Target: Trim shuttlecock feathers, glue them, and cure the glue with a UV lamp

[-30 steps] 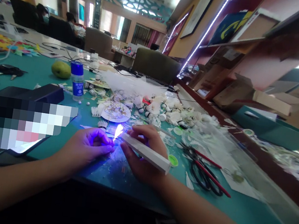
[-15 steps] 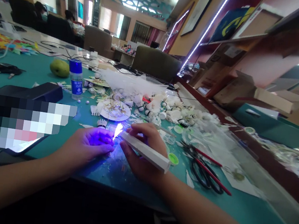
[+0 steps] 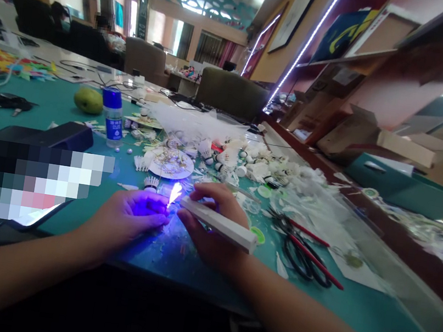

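Between thumb and fingers, my left hand (image 3: 130, 219) pinches a small white feather piece (image 3: 175, 194), which glows under violet light. My right hand (image 3: 217, 218) is closed around a white, stick-shaped UV lamp (image 3: 221, 223), its tip aimed at the piece from close by on the right. Violet light washes over the left fingertips and the mat below them. Just beyond the hands are a shuttlecock (image 3: 151, 183) and a white plate (image 3: 172, 164) covered in small gold-coloured bits. What the left fingertips grip of the piece is partly hidden.
Red-handled pliers (image 3: 308, 251) lie to the right, beside a green lid (image 3: 256, 235). A blue-capped bottle (image 3: 113, 116) and a green fruit (image 3: 88, 100) stand at the left, behind a phone (image 3: 43, 211). Shuttlecocks and feathers (image 3: 227, 156) are heaped farther back.
The lamp's rear end has shifted slightly right and up in my right hand, tilting it a little. My left hand and the glowing piece stay almost where they were.
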Action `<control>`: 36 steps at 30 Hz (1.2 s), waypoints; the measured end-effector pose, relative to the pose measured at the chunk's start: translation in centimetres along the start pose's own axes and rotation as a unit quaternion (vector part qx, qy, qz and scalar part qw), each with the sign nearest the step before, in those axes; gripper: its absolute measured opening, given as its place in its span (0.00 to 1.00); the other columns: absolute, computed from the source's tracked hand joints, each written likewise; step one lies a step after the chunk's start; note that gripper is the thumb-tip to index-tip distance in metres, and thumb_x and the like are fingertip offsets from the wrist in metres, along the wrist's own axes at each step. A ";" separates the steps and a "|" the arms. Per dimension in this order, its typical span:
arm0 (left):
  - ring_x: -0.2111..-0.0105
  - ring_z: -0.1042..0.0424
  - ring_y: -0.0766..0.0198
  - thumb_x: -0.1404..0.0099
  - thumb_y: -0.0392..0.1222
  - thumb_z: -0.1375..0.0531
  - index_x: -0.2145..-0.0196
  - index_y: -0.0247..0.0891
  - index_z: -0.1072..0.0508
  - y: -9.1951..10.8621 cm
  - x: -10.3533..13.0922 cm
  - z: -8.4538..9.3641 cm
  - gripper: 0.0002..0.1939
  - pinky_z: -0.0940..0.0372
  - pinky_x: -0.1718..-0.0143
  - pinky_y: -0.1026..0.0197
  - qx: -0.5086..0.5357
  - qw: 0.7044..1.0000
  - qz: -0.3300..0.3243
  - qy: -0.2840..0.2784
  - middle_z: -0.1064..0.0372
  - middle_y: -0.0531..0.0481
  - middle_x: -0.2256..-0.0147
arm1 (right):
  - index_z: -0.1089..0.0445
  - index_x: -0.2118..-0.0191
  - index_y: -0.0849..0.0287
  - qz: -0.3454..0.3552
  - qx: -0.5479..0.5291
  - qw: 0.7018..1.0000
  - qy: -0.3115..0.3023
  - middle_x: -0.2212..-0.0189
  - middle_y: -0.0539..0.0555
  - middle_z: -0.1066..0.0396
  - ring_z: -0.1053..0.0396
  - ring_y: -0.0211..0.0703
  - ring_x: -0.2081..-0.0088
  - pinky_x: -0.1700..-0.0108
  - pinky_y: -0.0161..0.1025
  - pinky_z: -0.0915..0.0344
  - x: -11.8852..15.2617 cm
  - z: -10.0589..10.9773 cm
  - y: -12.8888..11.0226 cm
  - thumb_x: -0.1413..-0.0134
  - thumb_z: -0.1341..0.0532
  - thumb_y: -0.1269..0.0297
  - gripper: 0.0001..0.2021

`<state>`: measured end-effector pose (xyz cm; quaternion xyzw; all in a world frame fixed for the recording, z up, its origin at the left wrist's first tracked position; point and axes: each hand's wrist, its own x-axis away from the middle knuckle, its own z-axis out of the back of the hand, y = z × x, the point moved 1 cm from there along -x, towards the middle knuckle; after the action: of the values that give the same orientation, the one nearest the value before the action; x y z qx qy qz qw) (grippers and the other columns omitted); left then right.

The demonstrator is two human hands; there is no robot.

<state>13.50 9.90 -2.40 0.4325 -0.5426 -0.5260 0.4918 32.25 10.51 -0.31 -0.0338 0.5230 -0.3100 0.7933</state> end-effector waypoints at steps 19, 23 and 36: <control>0.70 0.25 0.60 0.47 0.45 0.29 0.64 0.39 0.22 -0.1 0.0 0.1 0.13 0.31 0.64 0.59 0.008 1.000 0.002 -0.013 0.22 0.53 0.69 | 0.29 0.63 0.56 0.054 -0.064 0.996 0.019 0.68 0.51 0.28 0.28 0.40 0.67 0.64 0.38 0.28 -0.4 0.3 0.1 0.50 0.28 0.63 0.11; 0.69 0.25 0.60 0.47 0.46 0.29 0.64 0.39 0.21 0.1 0.0 0.1 0.14 0.32 0.64 0.60 -0.010 1.000 0.008 -0.008 0.21 0.52 0.68 | 0.29 0.64 0.57 0.067 -0.072 0.994 0.039 0.69 0.51 0.28 0.28 0.38 0.67 0.64 0.36 0.29 -0.6 0.4 -0.2 0.51 0.27 0.67 0.11; 0.69 0.25 0.59 0.44 0.47 0.30 0.64 0.39 0.22 0.4 0.2 0.0 0.13 0.34 0.64 0.60 -0.018 1.000 -0.001 -0.020 0.22 0.52 0.69 | 0.29 0.64 0.56 0.059 -0.058 0.996 0.036 0.69 0.51 0.28 0.28 0.39 0.68 0.65 0.37 0.29 -0.6 0.3 0.1 0.49 0.29 0.68 0.09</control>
<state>13.48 9.74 -2.01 0.4137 -0.5420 -0.5447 0.4883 32.37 10.83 0.23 -0.0375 0.5696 -0.2332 0.7873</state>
